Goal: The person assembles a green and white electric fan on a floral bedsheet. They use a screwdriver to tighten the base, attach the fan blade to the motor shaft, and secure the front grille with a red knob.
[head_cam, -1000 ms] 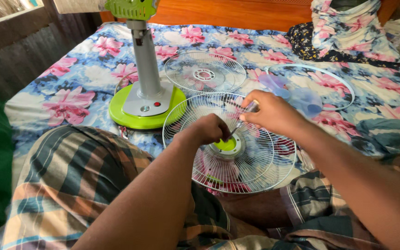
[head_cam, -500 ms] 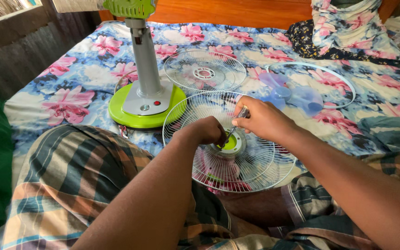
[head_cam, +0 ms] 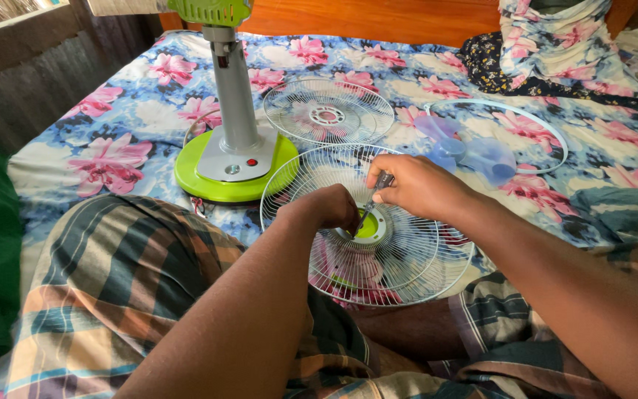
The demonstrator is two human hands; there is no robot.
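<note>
Screwdriver [head_cam: 373,201], gripped in the right hand [head_cam: 415,186], should stay upright and seated on the green hub [head_cam: 368,227] of the grille [head_cam: 400,266] on the lap, while the left hand [head_cam: 326,209], curled at the hub, steadies it.

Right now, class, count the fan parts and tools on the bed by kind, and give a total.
Wire fan guards: 2, one under the hands, one behind it
Fan stand with green base: 1
Blue fan blade: 1
Guard rim ring: 1
Screwdriver: 1, in the right hand
Total: 6
</note>
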